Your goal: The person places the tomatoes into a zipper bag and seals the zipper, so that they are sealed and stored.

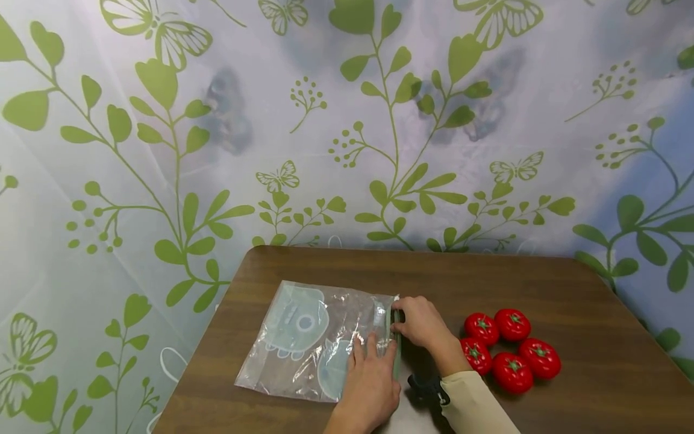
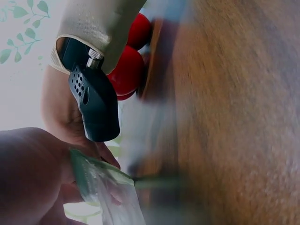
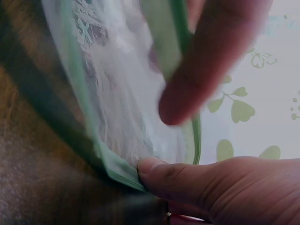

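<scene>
A clear plastic zip bag (image 1: 303,361) with pale blue-green cartoon prints lies flat on the brown table, its green-edged mouth toward the right. My left hand (image 1: 370,381) rests on the bag near that mouth, fingers spread over the plastic. At the far end of the mouth, my right hand (image 1: 425,328) grips the edge with bent fingers. The right wrist view shows the mouth parted, with a thumb (image 3: 173,180) at the corner of the green rim (image 3: 119,171) and a blurred finger (image 3: 187,89) across the opening. Inside, only clear film shows.
Several shiny red tomatoes (image 1: 511,372) with green stems sit in a cluster right of my right forearm. A black wrist-camera mount (image 1: 428,389) is strapped by the right cuff. Behind the wooden table (image 1: 336,265) hangs a leaf-and-butterfly curtain (image 1: 303,199).
</scene>
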### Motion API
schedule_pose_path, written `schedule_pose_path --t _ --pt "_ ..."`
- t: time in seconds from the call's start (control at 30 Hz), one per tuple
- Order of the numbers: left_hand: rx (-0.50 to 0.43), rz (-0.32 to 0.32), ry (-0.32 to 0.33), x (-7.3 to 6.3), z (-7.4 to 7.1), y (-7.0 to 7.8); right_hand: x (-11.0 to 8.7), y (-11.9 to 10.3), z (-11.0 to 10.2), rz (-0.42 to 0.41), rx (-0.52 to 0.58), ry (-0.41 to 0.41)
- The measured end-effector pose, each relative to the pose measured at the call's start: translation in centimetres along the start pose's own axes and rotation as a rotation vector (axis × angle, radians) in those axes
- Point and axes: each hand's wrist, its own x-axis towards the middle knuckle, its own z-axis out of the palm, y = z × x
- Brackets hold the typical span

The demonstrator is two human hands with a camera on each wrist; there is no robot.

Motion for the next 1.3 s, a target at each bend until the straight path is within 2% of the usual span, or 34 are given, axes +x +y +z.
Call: schedule_pose_path --t 0.27,0.4,0.63,0.87,1.3 --pt "0.059 -0.028 -0.109 0.2 0.2 -0.2 0.4 0.0 -0.2 0.03 0.01 -0.026" --pt "0.095 -0.019 -0.133 0.1 0.3 -0.1 0.5 0.0 -0.2 0.026 0.009 -0.028" --pt "0.137 -0.004 -0.134 0.0 0.3 -0.1 0.6 -0.1 -0.2 0.024 0.023 -0.015" --pt "0.133 -0.022 -0.141 0.0 0.1 -0.1 0.3 -0.1 0.0 0.016 0.027 0.003" --pt "0.081 -0.112 -0.083 0.4 0.4 0.3 -0.7 -0.1 0.7 0.012 0.032 0.027"
